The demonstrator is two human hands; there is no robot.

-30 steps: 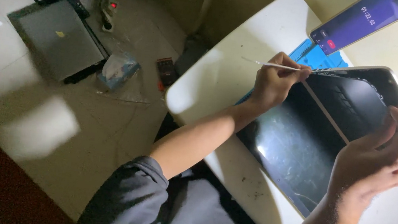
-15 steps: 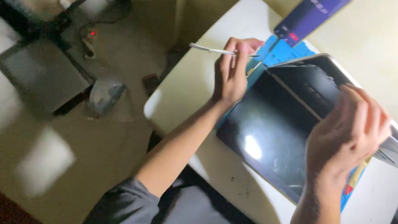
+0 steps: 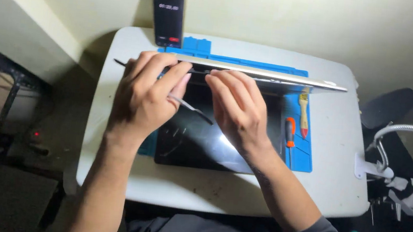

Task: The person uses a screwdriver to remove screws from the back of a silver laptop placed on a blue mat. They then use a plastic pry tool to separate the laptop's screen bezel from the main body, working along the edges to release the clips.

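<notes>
A person sits at a small white worktop [image 3: 324, 183] and both hands are busy at the hinge of a laptop [image 3: 203, 142]. The laptop lies on a blue mat [image 3: 301, 159] in the middle of the worktop, with its dark glossy part lying flat and its thin silver part [image 3: 274, 75] lifted up at the back edge. The left hand [image 3: 143, 98] has its fingers curled shut around a thin metal tool [image 3: 191, 109], and the tool's tip sticks out toward the middle of the dark part. The right hand [image 3: 236, 109] sits just beside it, with its fingers bent and pressed narrow against the back edge by the hinge; I cannot tell if they pinch anything. On the mat to the right lie a small brush with a wooden handle [image 3: 303, 109] and a screwdriver with an orange and black handle [image 3: 289, 134]. A phone [image 3: 167, 14] leans on the wall behind the worktop. A white bendy lamp arm [image 3: 398, 134] is clipped to the worktop's right side.
</notes>
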